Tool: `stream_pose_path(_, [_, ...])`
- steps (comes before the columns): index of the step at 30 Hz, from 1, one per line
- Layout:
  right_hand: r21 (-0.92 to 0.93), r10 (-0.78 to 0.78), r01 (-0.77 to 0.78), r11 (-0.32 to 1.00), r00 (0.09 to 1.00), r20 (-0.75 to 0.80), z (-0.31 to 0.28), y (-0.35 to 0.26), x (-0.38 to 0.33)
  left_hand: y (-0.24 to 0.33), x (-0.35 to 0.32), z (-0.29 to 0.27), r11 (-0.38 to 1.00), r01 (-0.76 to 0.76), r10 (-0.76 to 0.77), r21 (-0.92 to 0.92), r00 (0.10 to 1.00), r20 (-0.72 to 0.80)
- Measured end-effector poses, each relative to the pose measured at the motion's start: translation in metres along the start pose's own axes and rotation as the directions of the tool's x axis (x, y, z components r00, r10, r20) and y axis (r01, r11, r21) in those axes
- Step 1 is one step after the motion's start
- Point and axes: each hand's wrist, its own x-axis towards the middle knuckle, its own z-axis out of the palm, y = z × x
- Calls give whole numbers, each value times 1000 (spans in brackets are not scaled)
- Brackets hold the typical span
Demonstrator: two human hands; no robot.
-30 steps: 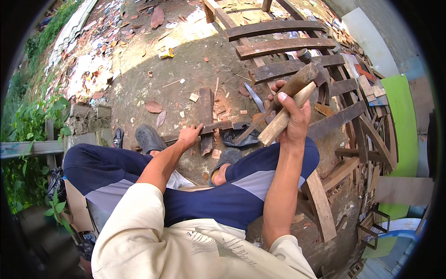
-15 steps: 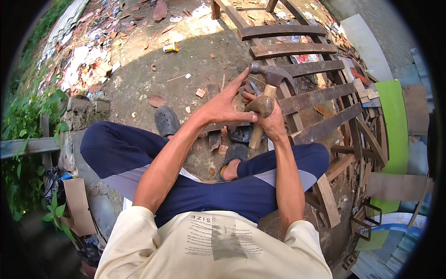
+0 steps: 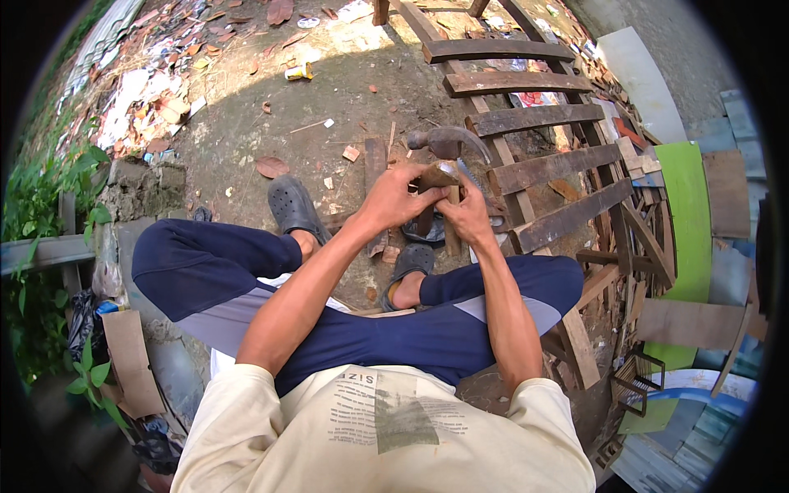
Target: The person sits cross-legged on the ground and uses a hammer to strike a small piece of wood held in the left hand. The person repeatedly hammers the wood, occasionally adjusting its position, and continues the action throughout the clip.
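Note:
My left hand [image 3: 396, 197] is closed around a rounded brown piece [image 3: 434, 174], which looks like wood, with a pale patch at its right end. My right hand [image 3: 470, 215] meets it there, thumb and fingers bent, and grips the wooden handle of a claw hammer [image 3: 446, 143]. The dark metal head shows just beyond both hands, its claw curving to the right. A narrow bluish strip [image 3: 470, 177] shows beside my right fingers; its kind is unclear. Both hands are above the ground between my bent legs. The fingers partly hide the brown piece and the handle.
A slatted dark wooden frame [image 3: 546, 170] lies to the right, with loose planks beside it. Grey clogs [image 3: 297, 205] are on my feet. A green board [image 3: 686, 222] is farther right. Litter and dry leaves [image 3: 272, 167] lie on the ground; a broken block wall [image 3: 146, 191] stands left.
My left hand, spread before, has closed on the brown piece that was at my right hand. The hammer has shifted left, and my right hand has moved left and slightly nearer.

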Motion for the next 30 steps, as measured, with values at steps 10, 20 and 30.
stream_pose_path(10, [43,-57,64,997,989,-138,-3,-4,1,-23,14,-10,934,32,-124,-356,963,-239])
stream_pose_path(20, [96,9,5,995,990,-138,-4,-6,1,-22,10,-12,927,56,-58,-372,998,6])
stream_pose_path(30, [53,32,-25,998,990,-140,-2,-9,-1,-13,11,-12,941,12,23,-339,995,98])
